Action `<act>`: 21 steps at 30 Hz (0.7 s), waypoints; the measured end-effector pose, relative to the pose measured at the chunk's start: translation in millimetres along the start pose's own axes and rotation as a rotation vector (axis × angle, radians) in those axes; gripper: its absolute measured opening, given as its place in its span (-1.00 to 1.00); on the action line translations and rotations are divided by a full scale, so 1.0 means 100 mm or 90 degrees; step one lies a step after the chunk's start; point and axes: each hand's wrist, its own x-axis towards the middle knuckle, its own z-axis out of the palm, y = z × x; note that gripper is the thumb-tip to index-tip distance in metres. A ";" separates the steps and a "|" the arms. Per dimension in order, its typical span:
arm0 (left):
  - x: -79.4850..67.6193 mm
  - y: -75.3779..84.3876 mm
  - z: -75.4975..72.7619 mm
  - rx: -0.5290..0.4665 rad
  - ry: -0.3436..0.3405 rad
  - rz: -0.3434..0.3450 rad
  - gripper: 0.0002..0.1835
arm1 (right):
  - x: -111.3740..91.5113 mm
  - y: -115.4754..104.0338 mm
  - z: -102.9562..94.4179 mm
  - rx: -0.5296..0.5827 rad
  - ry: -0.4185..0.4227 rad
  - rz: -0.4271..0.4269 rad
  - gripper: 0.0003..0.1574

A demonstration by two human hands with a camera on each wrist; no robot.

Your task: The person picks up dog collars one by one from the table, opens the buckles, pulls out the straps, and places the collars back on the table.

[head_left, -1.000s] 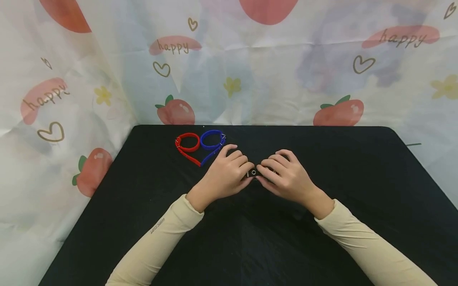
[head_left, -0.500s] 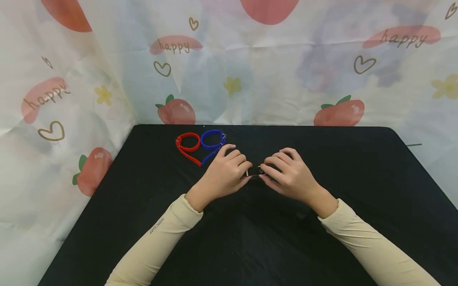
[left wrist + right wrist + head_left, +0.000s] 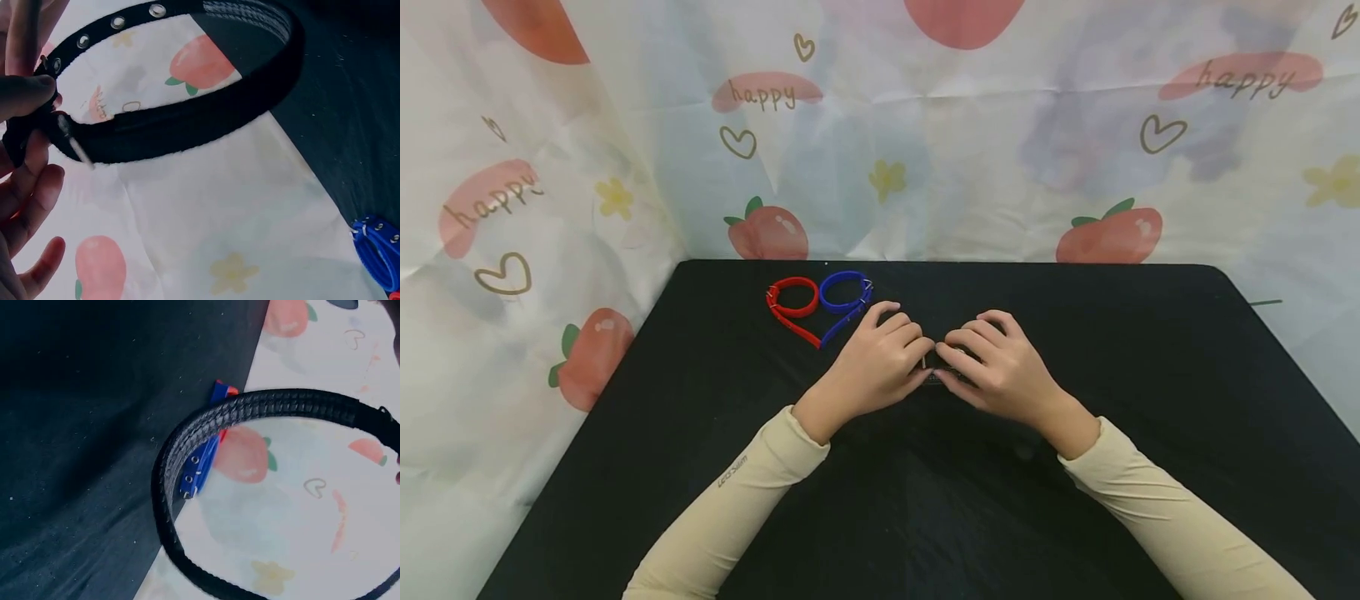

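A black collar (image 3: 200, 132) with metal eyelets and a buckle hangs in a wide loop from both hands. In the head view my left hand (image 3: 880, 367) pinches it by the metal buckle between thumb and fingers. My right hand (image 3: 994, 367) pinches the strap just beside that, and the two hands' fingertips nearly meet. Most of the collar is hidden by the hands there. In the right wrist view its textured inner side (image 3: 165, 481) shows, but the right hand's grip is almost out of frame. Whether the strap is through the buckle cannot be told.
Beyond the left hand, a red collar (image 3: 797, 314) and a blue collar (image 3: 844, 309) lie buckled on the black-covered table (image 3: 910, 500), their tail ends touching. A white printed curtain (image 3: 985, 183) stands behind the table and along its left side.
The right hand first drew slightly away to the right, then came back against the left. The eyelet strip seen between the fingers earlier is now mostly covered. The left hand has hardly moved.
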 end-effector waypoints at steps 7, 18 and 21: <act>-0.02 -0.03 -0.01 -0.005 0.004 -0.009 -0.78 | 0.00 0.02 -0.01 0.012 0.015 0.011 -0.70; -0.03 -0.04 -0.03 0.006 0.007 -0.019 -0.78 | -0.03 0.04 -0.05 0.020 0.009 0.035 -0.62; -0.03 -0.05 -0.03 0.004 0.008 -0.018 -0.77 | -0.02 0.05 -0.04 0.026 0.009 0.008 -0.67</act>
